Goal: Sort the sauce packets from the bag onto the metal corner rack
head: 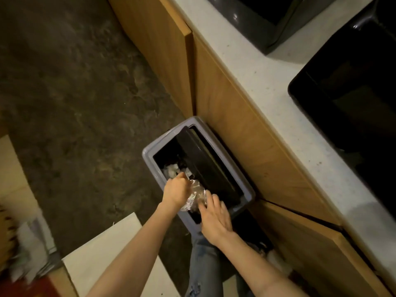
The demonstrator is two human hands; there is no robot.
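The bag, a crumpled clear plastic one, sits at the near end of the opening of a grey bin on the floor, held between both our hands. Whether any sauce packets remain inside it we cannot tell; the plastic is bunched and glary. Our left hand has its fingers curled round the far-left side of the bag, gripping it over the bin's mouth. Our right hand lies on the near-right side, fingers fairly straight and spread, pressing or steadying the plastic more than clutching it.

We judge that the step in hand is getting rid of the bag, which suggests the sorting is largely over; the metal corner rack is nowhere in this view, so we cannot confirm that. To do this well we should feel through the plastic for a stray packet, then push the bag down past the black swing lid, which is tilted open, so that it does not catch on the rim.

White scraps lie inside the bin beyond our left hand. To the right stand wooden cabinet doors under a pale countertop.
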